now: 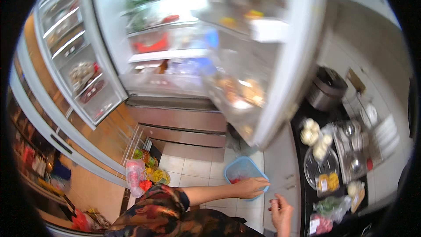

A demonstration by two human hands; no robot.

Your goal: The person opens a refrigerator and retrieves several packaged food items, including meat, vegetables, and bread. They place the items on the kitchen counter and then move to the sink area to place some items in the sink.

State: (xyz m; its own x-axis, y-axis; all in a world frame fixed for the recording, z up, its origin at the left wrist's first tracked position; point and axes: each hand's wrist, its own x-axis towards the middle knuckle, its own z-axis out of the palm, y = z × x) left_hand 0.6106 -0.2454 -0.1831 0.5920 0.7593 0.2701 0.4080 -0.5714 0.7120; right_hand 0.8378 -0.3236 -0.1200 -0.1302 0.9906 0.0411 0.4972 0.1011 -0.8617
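My left hand (252, 187) reaches across over a light blue plastic bin (241, 163) on the floor. Its back faces up and its fingers stretch out; I see nothing held, though its underside is hidden. Something red (235, 180) lies inside the bin. My right hand (282, 211), fingers loosely bent and apart, is empty beside the cabinet front (279, 171). Before me stands an open refrigerator; its right door (279, 82) is blurred, and the left door (79, 59) also stands wide. Bags and boxes of food fill the lit shelves (167, 54).
On the black counter at right are a rice cooker (327, 89), bagged white buns or bulbs (309, 133), a round tray (312, 171), a yellow food pack (328, 182), bagged greens (330, 205) and packed meat (320, 223). Oil bottles (159, 176) stand on the floor at left, by sliding doors (75, 131).
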